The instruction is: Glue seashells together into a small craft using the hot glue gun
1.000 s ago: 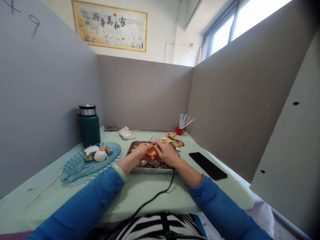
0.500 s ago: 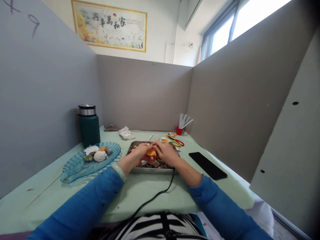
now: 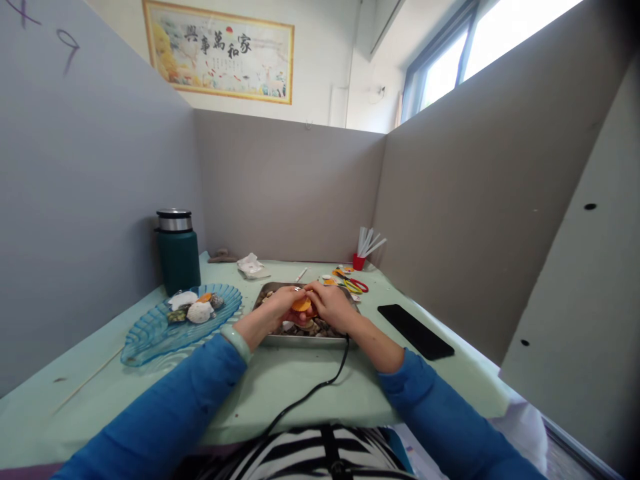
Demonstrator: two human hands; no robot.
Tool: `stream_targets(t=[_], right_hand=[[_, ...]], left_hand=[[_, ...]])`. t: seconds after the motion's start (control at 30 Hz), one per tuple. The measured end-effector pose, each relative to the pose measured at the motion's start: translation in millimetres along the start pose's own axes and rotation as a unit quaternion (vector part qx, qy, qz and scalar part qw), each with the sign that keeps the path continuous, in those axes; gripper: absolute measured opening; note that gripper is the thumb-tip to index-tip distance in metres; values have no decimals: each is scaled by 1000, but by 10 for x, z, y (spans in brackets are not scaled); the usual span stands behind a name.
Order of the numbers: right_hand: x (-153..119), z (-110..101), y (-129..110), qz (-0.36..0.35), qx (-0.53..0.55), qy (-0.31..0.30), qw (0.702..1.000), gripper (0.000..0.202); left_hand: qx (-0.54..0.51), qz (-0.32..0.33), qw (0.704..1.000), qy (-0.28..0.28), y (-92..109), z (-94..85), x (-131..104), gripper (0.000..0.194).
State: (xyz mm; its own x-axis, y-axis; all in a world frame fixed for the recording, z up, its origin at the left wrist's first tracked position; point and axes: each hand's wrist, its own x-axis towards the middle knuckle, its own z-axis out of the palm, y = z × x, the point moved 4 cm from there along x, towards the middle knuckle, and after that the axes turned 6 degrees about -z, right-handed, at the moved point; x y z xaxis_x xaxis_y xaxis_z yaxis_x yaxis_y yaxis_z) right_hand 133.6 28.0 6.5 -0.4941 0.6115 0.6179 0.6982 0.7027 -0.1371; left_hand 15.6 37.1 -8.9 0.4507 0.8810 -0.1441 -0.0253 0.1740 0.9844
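My left hand and my right hand meet above a shallow metal tray filled with brownish pebbles or shells. Between them is an orange scallop shell, with fingers of both hands closed around it. The right thumb and fingertips press at its upper edge, while the left hand cups it from the left and below. Parts of the shell are covered by my fingers.
A blue scalloped plate bearing several shells lies left, before a green flask. Yellow-and-red-handled pliers, a red cup of white sticks and a black phone-like slab are on the right. A black cable crosses the front; grey partitions enclose the table.
Almost nothing differs. The orange shell is tilted very slightly in my fingers, and both hands stay in the same place over the tray.
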Motion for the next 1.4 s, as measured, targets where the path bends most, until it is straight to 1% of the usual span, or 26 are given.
stream_targets(t=[0.23, 0.5, 0.63, 0.73, 0.83, 0.97, 1.27, 1.4], right_hand=[[10, -7, -4, 6, 14, 0, 1000, 23], [5, -19, -5, -3, 17, 8, 1000, 22], [3, -16, -4, -3, 19, 8, 1000, 21], [2, -17, -8, -3, 17, 9, 1000, 21], [-1, -13, -5, -2, 13, 7, 1000, 21], [-3, -4, 1, -1, 17, 5, 1000, 22], [-1, -11, -5, 1, 16, -1, 1000, 22], [-2, -5, 0, 3, 20, 1, 1000, 22]], left_hand=[[3, 4, 1000, -6, -1, 7, 6, 16], [-5, 0, 1000, -2, -5, 0, 0, 17], [-6, -2, 1000, 5, 5, 4, -15, 20], [-13, 0, 1000, -4, -3, -2, 1, 22], [-16, 4, 1000, -13, -22, -19, 32, 20], [-13, 5, 1000, -11, -43, -42, 63, 19], [-14, 4, 1000, -10, -14, -8, 27, 16], [-15, 3, 1000, -13, -24, -15, 41, 19]])
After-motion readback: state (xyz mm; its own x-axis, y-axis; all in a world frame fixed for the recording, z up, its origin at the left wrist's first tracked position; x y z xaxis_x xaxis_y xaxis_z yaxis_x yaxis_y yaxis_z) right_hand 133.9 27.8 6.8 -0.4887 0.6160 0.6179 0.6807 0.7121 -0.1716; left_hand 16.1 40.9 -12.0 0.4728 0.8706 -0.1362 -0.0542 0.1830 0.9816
